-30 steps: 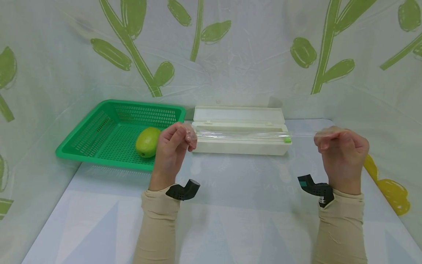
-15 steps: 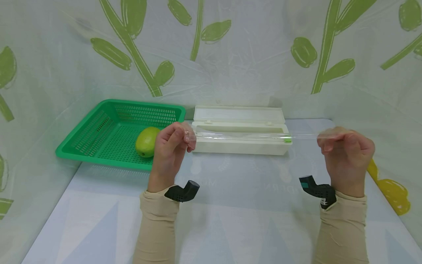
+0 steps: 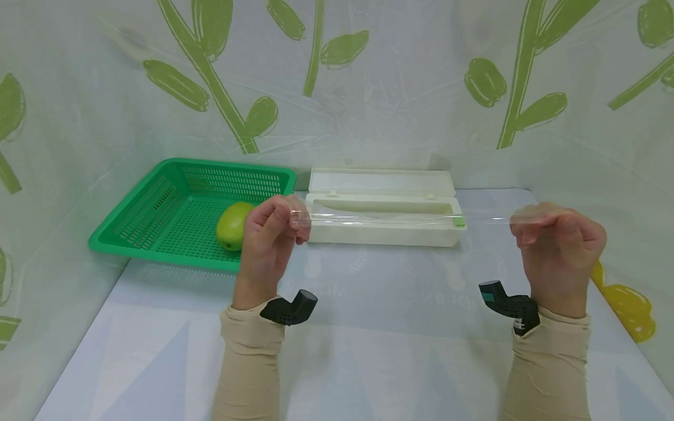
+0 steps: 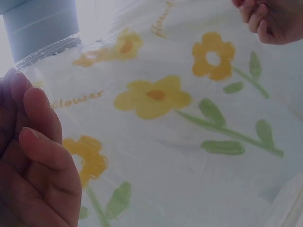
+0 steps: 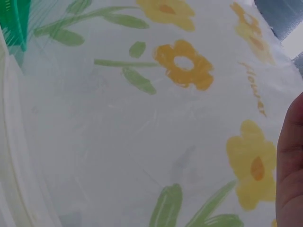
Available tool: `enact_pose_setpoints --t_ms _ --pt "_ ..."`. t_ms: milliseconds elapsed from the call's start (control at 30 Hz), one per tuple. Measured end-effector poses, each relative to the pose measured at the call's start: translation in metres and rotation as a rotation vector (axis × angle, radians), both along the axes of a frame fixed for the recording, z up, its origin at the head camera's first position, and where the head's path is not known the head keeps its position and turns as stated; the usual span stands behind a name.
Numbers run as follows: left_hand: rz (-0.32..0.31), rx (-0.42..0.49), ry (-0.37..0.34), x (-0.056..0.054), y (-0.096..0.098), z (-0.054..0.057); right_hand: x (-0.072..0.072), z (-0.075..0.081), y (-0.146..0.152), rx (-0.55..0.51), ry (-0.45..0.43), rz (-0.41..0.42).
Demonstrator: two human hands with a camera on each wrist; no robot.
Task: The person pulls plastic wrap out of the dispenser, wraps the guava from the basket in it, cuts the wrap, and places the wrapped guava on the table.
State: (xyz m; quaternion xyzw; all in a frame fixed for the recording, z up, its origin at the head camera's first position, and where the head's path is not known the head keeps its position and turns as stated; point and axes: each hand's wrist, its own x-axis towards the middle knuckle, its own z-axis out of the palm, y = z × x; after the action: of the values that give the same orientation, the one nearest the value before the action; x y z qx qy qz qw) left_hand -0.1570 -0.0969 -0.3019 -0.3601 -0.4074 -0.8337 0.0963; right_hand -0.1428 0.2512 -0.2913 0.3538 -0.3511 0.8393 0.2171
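Observation:
A strip of clear cling film [image 3: 379,219] stretches level between my hands in the head view. My left hand [image 3: 271,245] pinches its left end, thumb against curled fingers. At the other end, my right hand [image 3: 560,251] grips the film the same way. Behind the film stands a white cling film box [image 3: 384,235], its lid [image 3: 381,182] raised. In the left wrist view, the left hand [image 4: 42,165] fills the lower left and the right hand [image 4: 270,21] appears at the top right. Only an edge of the right hand [image 5: 291,170] shows in the right wrist view.
Left of the box is a green plastic basket [image 3: 158,261] with a green mango [image 3: 231,227] in it, partly hidden by the left hand. A pale patterned cloth [image 3: 400,117] with green leaves forms a wall behind the white table [image 3: 379,362].
My right hand has moved outward to the right and slightly down. The left hand has shifted a little left and down. The film between them now spans a wider gap.

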Motion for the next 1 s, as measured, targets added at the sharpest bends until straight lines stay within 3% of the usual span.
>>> enact_pose_setpoints --t_ms 400,667,1000 --pt "-0.015 0.018 0.039 0.007 0.000 0.008 0.007 0.005 -0.006 -0.065 0.076 0.000" --pt "-0.034 0.022 0.071 0.009 0.000 0.011 0.011 0.007 -0.006 -0.049 0.083 -0.024" --pt "-0.004 0.019 0.112 0.013 -0.002 0.014 0.013 0.007 -0.006 -0.034 0.125 -0.048"
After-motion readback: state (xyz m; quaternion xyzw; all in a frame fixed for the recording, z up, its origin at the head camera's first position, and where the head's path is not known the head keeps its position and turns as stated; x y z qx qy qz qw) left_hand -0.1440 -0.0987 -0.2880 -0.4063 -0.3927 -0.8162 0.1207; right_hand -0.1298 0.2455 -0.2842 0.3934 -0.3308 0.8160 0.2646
